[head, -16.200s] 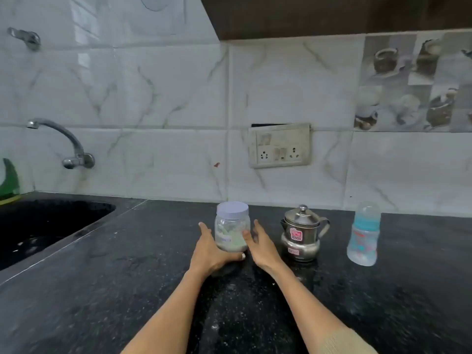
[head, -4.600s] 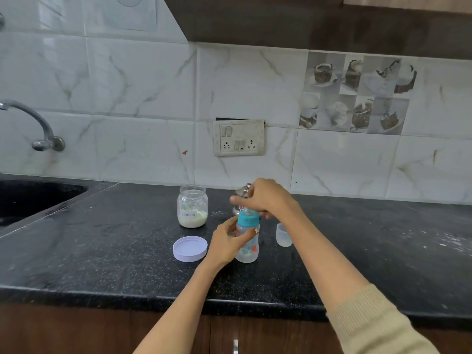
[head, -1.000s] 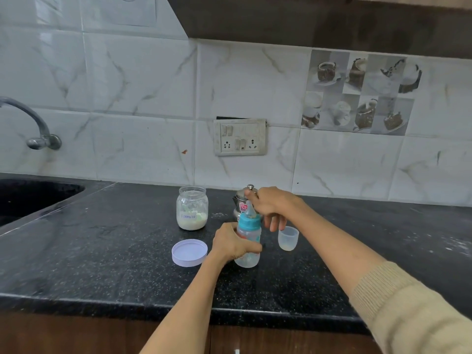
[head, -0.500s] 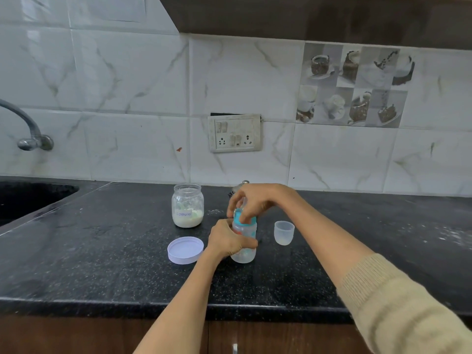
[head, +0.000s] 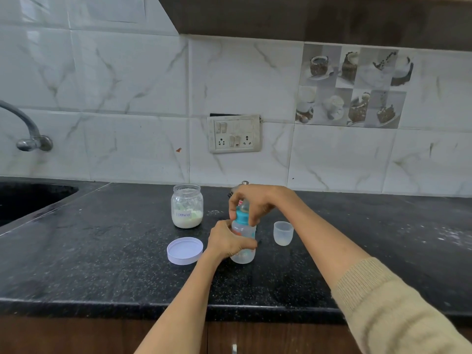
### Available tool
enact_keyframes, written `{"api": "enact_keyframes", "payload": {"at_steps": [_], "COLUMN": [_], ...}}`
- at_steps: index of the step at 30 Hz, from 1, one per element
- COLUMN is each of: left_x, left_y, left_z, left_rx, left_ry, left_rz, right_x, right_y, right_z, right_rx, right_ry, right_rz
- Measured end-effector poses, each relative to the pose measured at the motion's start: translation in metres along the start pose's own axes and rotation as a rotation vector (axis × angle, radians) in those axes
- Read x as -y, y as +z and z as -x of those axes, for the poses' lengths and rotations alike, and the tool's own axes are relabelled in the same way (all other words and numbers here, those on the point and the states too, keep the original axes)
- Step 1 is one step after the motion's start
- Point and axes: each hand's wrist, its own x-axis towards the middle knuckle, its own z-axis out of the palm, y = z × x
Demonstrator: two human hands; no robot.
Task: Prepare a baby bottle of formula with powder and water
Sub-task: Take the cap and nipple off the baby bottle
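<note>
black counter (head: 102, 264): left hand (head: 227, 242) gripping bottle (head: 244, 247), right hand (head: 251, 200) pinching teal collar (head: 242, 217). unscrewing; next lift collar, powder jar (head: 187, 206) at 10 o'clock.

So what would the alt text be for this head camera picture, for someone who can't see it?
A person's left hand grips a baby bottle standing on a black counter while the right hand grips its blue collar. An open jar of powder stands behind on the left, its lid lies in front, and a small clear cap stands to the right.
</note>
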Motion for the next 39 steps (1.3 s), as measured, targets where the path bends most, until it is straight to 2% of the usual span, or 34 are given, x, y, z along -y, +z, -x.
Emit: {"api": "enact_keyframes", "payload": {"at_steps": [6,10,14,23,31,35,37,39], "left_x": [0.002,0.004,0.005,0.002,-0.013,-0.018,-0.015,-0.003], "left_y": [0.002,0.003,0.004,0.010,0.005,-0.023,-0.043,-0.068], "left_z": [0.001,0.002,0.006,0.020,0.032,0.039,0.037,0.031], "left_rx": [-0.019,-0.028,-0.014,-0.032,-0.105,-0.227,-0.352,-0.491], "left_ry": [-0.002,0.015,0.028,0.083,0.113,0.161,0.175,0.152], "left_rz": [0.020,0.054,0.064,0.083,0.158,0.292,0.356,0.317], "right_x": [-0.013,-0.038,-0.060,-0.080,-0.080,-0.069,-0.056,-0.040], "right_y": [-0.025,-0.030,0.010,0.072,0.054,0.023,0.008,-0.004], "right_z": [0.012,0.037,0.059,0.059,0.073,0.070,0.063,0.050], "right_rx": [-0.156,-0.020,0.137,0.123,0.072,-0.076,-0.154,-0.232], "right_ry": [0.008,0.135,0.266,0.339,0.298,0.165,0.093,0.039], "right_rz": [-0.052,-0.148,-0.246,-0.117,-0.080,-0.170,-0.273,-0.361]}}
